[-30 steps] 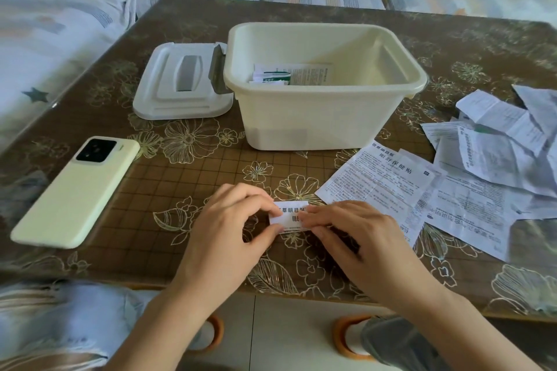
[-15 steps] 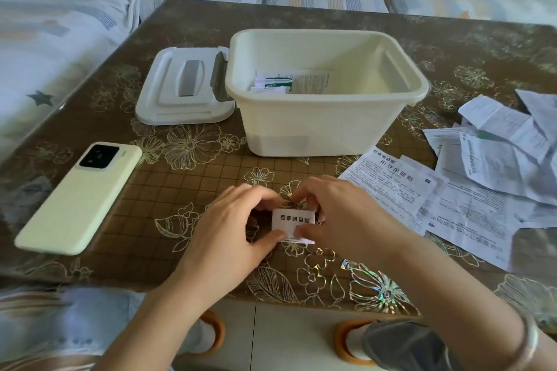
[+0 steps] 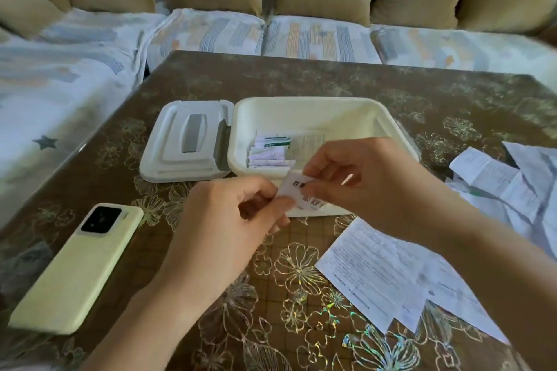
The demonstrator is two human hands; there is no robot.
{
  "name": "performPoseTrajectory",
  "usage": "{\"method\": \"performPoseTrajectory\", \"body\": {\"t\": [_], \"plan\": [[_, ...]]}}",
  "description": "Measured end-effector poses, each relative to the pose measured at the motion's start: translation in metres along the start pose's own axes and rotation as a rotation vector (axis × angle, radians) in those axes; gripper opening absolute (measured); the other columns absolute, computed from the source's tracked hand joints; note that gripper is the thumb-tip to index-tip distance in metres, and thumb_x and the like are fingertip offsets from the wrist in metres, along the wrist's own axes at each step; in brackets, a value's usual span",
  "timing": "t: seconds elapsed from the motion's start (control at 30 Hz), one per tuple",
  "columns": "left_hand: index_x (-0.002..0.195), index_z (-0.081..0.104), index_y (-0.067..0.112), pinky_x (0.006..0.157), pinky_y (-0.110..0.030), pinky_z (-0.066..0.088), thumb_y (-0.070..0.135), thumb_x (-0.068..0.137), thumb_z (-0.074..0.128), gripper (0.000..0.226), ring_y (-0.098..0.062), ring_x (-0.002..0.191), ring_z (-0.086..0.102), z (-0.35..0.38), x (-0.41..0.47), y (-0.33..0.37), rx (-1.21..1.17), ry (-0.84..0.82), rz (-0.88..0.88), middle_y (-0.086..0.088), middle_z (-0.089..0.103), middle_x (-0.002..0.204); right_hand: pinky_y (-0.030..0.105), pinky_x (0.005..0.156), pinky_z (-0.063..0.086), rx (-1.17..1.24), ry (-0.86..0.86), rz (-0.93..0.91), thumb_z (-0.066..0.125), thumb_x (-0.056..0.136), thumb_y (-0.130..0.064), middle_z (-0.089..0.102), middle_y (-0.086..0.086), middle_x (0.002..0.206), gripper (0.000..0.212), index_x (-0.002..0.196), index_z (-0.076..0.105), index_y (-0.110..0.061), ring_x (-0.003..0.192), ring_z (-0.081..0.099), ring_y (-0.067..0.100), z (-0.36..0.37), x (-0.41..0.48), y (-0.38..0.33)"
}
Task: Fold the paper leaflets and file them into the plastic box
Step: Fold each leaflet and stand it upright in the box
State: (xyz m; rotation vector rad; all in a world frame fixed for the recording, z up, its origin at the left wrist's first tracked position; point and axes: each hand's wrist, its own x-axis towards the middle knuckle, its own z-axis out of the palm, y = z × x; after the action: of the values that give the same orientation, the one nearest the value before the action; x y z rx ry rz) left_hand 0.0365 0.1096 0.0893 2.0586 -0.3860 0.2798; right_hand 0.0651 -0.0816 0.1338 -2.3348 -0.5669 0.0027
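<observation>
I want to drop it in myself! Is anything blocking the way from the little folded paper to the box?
Nothing visible does. Both hands, left hand and right hand, hold the folded leaflet right by the near rim of the open plastic box. Its lid lies off to the side.

A small folded white leaflet [image 3: 298, 194] with dark print is held tilted at the near rim of the open cream plastic box [image 3: 388, 126]. Folded leaflets [image 3: 271, 153] lie inside at its nine o'clock end. Unfolded leaflets [image 3: 379, 274] spread at four o'clock.
</observation>
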Motion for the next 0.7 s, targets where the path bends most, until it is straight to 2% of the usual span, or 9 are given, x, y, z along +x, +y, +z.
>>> {"method": "performPoseTrajectory", "body": {"t": [0.1,0.17,0.27,0.3,0.37,0.43,0.57,0.7], "plan": [[0.081,0.075,0.022,0.063,-0.019,0.056,0.03,0.08,0.072,0.009,0.0,0.063,0.068,-0.012,0.037,0.006,0.087,-0.017,0.022,0.018,0.071,0.068,0.015,0.066,0.052,-0.042,0.025,-0.023,0.075,0.08,-0.025,0.068,-0.014,0.072,0.007,0.081,0.068,-0.028,0.069,0.063,-0.001,-0.019,0.029,0.001],[0.089,0.076,0.025,0.067,-0.022,0.057,0.035,0.081,0.069,0.015,0.0,0.068,0.068,-0.021,0.064,0.004,0.164,0.002,0.02,0.017,0.071,0.073,0.015,0.064,0.05,-0.096,0.066,0.02,0.074,0.081,-0.026,0.067,-0.016,0.073,0.008,0.079,0.067,-0.028,0.067,0.062,0.0,-0.029,0.051,0.012],[0.1,0.073,0.029,0.072,-0.027,0.057,0.035,0.089,0.059,0.02,0.001,0.075,0.065,-0.03,0.097,0.0,0.33,0.045,0.053,0.018,0.07,0.086,0.027,0.069,0.055,-0.355,0.116,0.087,0.074,0.082,-0.025,0.066,-0.013,0.076,0.011,0.08,0.064,-0.028,0.071,0.064,0.008,-0.033,0.081,0.034],[0.102,0.073,0.031,0.075,-0.028,0.056,0.031,0.092,0.058,0.018,0.002,0.076,0.064,-0.029,0.104,0.0,0.396,0.014,0.056,0.017,0.07,0.089,0.031,0.071,0.056,-0.453,0.098,0.101,0.073,0.083,-0.026,0.068,-0.009,0.079,0.009,0.081,0.065,-0.028,0.074,0.065,0.014,-0.03,0.089,0.04],[0.102,0.073,0.033,0.079,-0.028,0.054,0.023,0.095,0.057,0.021,0.0,0.08,0.063,-0.02,0.115,-0.003,0.503,-0.118,0.062,0.016,0.071,0.094,0.029,0.07,0.054,-0.653,0.024,0.104,0.066,0.089,-0.027,0.07,-0.005,0.089,0.001,0.088,0.067,-0.027,0.08,0.066,0.02,-0.022,0.102,0.044],[0.098,0.073,0.034,0.079,-0.03,0.054,0.02,0.096,0.053,0.024,-0.003,0.084,0.063,-0.01,0.122,-0.005,0.585,-0.252,0.085,0.017,0.071,0.095,0.026,0.063,0.043,-0.816,-0.019,0.049,0.059,0.093,-0.025,0.07,-0.002,0.094,0.009,0.097,0.067,-0.027,0.084,0.066,0.023,-0.013,0.112,0.045],[0.098,0.07,0.03,0.063,-0.023,0.042,0.018,0.097,0.048,0.025,-0.011,0.075,0.056,0.0,0.136,-0.013,0.764,-0.432,0.079,0.009,0.067,0.088,0.028,0.06,0.034,-1.004,-0.062,-0.059,0.056,0.092,-0.015,0.068,0.0,0.092,0.016,0.099,0.065,-0.026,0.085,0.066,0.025,-0.001,0.124,0.044],[0.098,0.07,0.024,0.073,-0.036,0.053,0.012,0.09,0.049,0.025,-0.021,0.084,0.06,0.009,0.146,-0.019,0.88,-0.561,0.015,0.001,0.063,0.087,0.029,0.06,0.031,-1.074,-0.106,-0.069,0.054,0.09,-0.008,0.066,0.0,0.097,0.019,0.099,0.062,-0.023,0.092,0.066,0.025,0.005,0.128,0.044]]}}
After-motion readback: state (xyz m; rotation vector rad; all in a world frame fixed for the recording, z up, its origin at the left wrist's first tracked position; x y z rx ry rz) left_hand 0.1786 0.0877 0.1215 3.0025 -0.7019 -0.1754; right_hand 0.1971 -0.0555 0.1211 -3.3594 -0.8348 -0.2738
